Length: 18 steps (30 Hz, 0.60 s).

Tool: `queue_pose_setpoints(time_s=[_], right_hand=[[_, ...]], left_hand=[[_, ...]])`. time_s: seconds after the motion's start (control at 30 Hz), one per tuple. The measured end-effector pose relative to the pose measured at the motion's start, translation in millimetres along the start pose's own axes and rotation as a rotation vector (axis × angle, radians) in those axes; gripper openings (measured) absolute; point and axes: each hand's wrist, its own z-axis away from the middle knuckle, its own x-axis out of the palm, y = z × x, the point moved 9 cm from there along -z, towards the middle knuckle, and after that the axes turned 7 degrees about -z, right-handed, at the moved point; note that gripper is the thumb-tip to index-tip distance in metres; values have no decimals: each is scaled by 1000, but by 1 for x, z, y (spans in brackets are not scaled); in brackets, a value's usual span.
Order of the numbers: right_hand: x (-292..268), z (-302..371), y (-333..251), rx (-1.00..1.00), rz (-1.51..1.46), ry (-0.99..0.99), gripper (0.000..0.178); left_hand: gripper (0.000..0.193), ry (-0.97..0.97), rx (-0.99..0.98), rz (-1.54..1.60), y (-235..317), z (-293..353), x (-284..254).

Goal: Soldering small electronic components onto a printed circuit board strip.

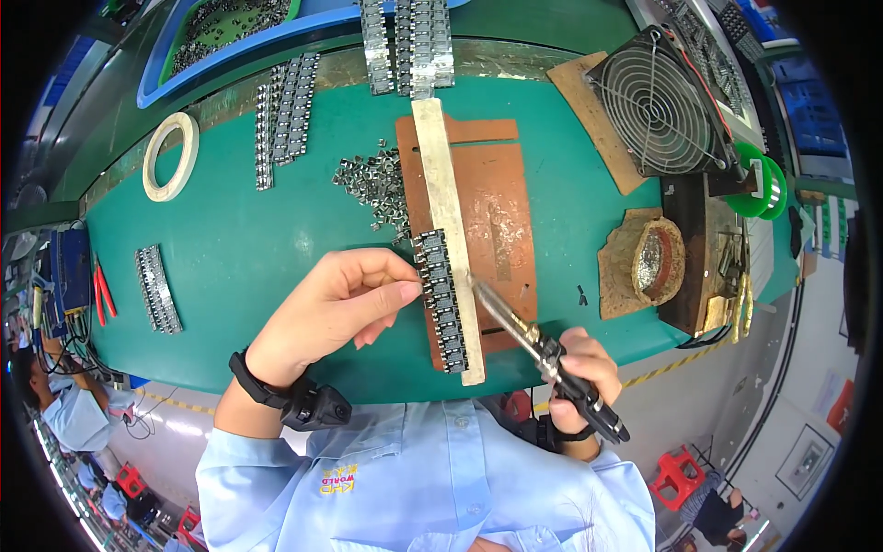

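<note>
My right hand is closed around the dark handle of a soldering iron. The iron's tip lies by a long pale bar, at the bar's right side. A strip of small black circuit boards sits along the bar's left edge. My left hand is pinched at the left edge of this strip; whatever is between thumb and forefinger is too small to make out. Bar and strip lie over a brown board. Just beyond my left hand is a heap of small metal parts.
More board strips lie at the far left, back middle and left. A tape roll and red-handled pliers are on the left. At right are a fan, a round brown dish and a green solder spool.
</note>
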Motion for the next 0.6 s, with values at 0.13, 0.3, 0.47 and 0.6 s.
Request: queue_pose_setpoints(time_s=[0.13,0.3,0.47,0.6], right_hand=[[20,-16,-19,-24,76,-156,35],[30,-21,-18,8,135,-243,34],[32,-20,-13,19,144,-232,35],[33,-22,-14,21,149,-230,35]], left_hand=[[13,34,43,3,-2,1,-1],[11,79,78,19,-3,1,-1],[11,70,98,33,-2,1,0],[12,59,110,42,-3,1,0]])
